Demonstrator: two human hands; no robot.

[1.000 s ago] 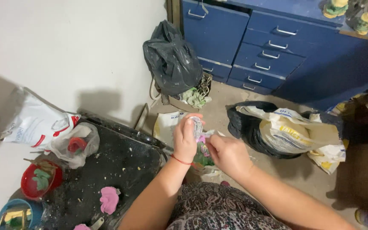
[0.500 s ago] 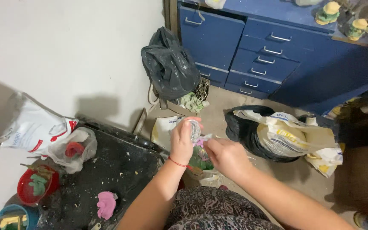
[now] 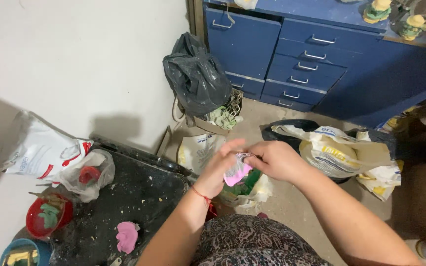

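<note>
Head view: white sack (image 3: 40,150) left, both hands' grip on pink packet (image 3: 236,173).

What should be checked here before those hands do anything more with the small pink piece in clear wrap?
1. Left hand on the pink piece: ok, fingers touch it.
2. Right hand on its clear wrap: ok, pinching the top.
3. Wrap open: cannot tell, fingers hide it.
4. Open bag below to catch drops: ok, directly beneath.
5. Dark tray has bare space: ok.
6. Other pink lump out of the way: ok, lying on the tray.
</note>
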